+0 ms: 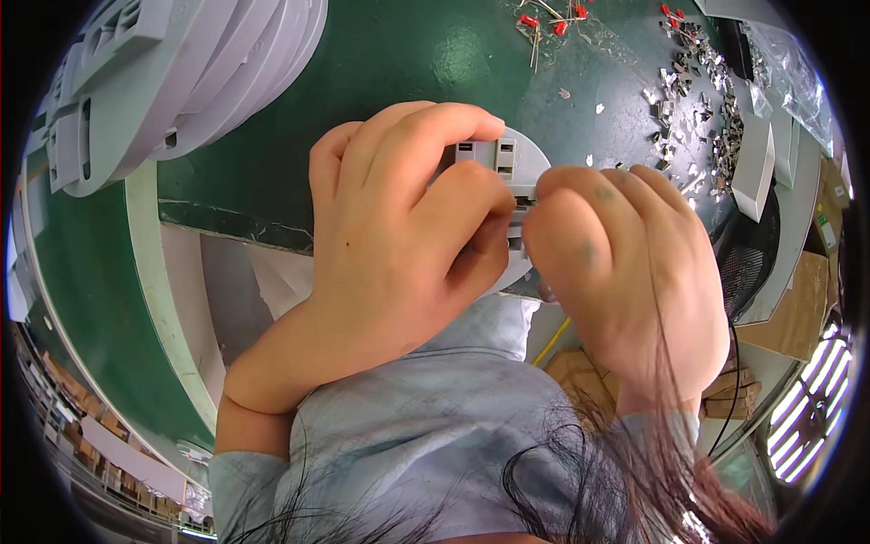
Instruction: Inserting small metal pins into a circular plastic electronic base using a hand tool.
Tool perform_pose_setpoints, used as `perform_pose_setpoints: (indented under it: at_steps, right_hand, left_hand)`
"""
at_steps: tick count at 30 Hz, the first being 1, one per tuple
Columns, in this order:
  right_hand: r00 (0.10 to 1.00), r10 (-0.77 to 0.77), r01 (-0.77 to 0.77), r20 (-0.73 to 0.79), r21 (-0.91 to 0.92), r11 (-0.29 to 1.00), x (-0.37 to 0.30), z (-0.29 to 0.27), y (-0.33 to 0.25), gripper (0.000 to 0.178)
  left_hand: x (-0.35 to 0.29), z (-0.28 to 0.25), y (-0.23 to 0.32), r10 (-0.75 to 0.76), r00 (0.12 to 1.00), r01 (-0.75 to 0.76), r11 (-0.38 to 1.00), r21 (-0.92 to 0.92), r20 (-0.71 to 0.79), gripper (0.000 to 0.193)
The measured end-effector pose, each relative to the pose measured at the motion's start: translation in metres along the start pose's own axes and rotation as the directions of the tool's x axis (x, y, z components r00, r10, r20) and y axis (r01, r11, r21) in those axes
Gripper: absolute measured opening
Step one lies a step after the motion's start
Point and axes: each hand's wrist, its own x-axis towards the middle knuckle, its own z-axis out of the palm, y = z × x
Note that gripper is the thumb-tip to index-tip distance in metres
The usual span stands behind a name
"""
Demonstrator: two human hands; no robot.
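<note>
A round light-grey plastic housing [526,159] with small rectangular slots lies at the table's near edge, largely covered by both hands. Over its left side curls my left hand [390,199], closed on it, with the index fingertip at the far rim and the thumb near the middle. My right hand [634,263] is closed at the housing's right side, its fingertips pinched close to the left thumb. Whatever those right fingers hold is hidden behind them. A small dark and metallic spot shows on the housing between the two hands.
Several similar grey housings [195,82] stand stacked at the left. Small metal parts [680,109] are scattered at the far right, near a white box-like piece [754,168]. Red-headed components with wire leads [560,27] lie at the back. A black mesh basket [750,258] sits at the right.
</note>
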Motion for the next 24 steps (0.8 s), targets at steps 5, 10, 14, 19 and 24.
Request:
perform_pose_setpoints:
  at_steps: [5,10,14,19,24]
  right_hand:
    - [0.981,0.186,-0.193,0.055,0.182,0.964,0.001,0.004,0.01,0.023]
    - [0.934,0.345,-0.261,-0.096,0.48,0.838,-0.017,0.023,0.015,0.018]
    - [0.939,0.325,-0.25,-0.116,0.42,0.872,-0.018,0.024,0.013,0.017]
    - [0.948,0.302,-0.239,-0.096,0.408,0.881,-0.022,0.031,0.019,0.018]
    - [0.978,0.071,-0.068,-0.197,0.019,0.997,-0.037,0.026,0.009,0.021]
  left_hand:
    - [0.0,0.001,-0.002,0.02,1.0,-0.02,1.0,0.002,0.002,0.023]
    - [-0.002,0.005,-0.006,0.04,0.999,-0.039,0.999,0.017,-0.032,0.023]
    - [0.001,0.007,-0.005,0.063,0.996,-0.061,0.998,0.021,-0.068,0.022]
    - [-0.002,0.011,-0.006,0.054,0.994,-0.051,0.998,0.034,-0.095,0.023]
    - [-0.002,0.013,-0.006,0.061,0.991,-0.057,0.998,0.03,-0.12,0.022]
